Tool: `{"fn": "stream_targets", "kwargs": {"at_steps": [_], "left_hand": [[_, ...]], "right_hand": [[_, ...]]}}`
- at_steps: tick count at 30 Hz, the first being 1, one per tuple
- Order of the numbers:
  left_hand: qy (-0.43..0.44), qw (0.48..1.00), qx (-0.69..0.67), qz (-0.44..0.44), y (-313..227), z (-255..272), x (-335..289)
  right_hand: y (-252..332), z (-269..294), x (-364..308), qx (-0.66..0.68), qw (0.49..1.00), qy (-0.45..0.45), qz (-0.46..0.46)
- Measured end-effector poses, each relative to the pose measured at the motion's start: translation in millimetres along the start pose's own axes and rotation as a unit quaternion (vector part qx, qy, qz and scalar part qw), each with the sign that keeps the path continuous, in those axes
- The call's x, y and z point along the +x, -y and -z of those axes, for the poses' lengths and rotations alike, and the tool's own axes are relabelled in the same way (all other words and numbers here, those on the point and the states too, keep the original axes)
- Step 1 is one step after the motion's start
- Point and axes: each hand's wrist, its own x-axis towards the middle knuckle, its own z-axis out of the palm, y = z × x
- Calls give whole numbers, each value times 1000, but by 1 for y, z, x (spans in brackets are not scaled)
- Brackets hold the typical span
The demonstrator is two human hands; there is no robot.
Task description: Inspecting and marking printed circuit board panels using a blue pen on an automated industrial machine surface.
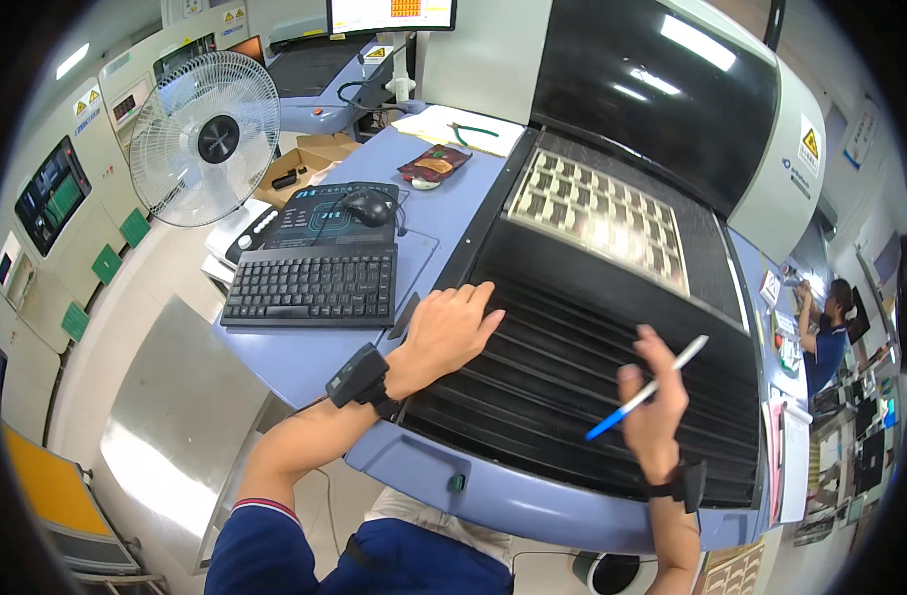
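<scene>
My left hand (450, 329) lies on the left edge of a black ribbed cover (552, 347) at the front of the machine. Its fingers are stretched out and hold nothing. Above the right part of that cover is my right hand (657, 402), slightly blurred, with a white-and-blue pen (627, 415) gripped across the fingers. The pen slants, its blue end down to the left. Beyond both hands, a pale panel (602, 220) with rows of dark rectangular cut-outs or parts lies flat on the machine bed, apart from my hands. Light glares on its middle.
Left of the machine are a black keyboard (309, 288), a mouse (368, 207) and a dark red pouch (434, 166). Green-handled pliers (471, 130) lie on papers farther back. A fan (218, 139) stands at left. The dark machine hood (662, 99) rises behind the panel. Another person (828, 332) works far right.
</scene>
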Motion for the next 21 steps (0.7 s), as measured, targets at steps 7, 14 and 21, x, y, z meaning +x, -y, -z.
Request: {"fn": "stream_targets", "kwargs": {"at_steps": [7, 14, 21], "left_hand": [[-14, 995, 94, -30, -1, -22, 2], [66, 997, 34, -34, -9, -19, -6], [25, 945, -279, 170, 3, -6, 10]], "right_hand": [[-96, 30, -13, -57, 987, -53, -141], [-92, 25, -9, -38, 970, 132, -203], [-68, 30, -1, -26, 943, 226, -242]]}}
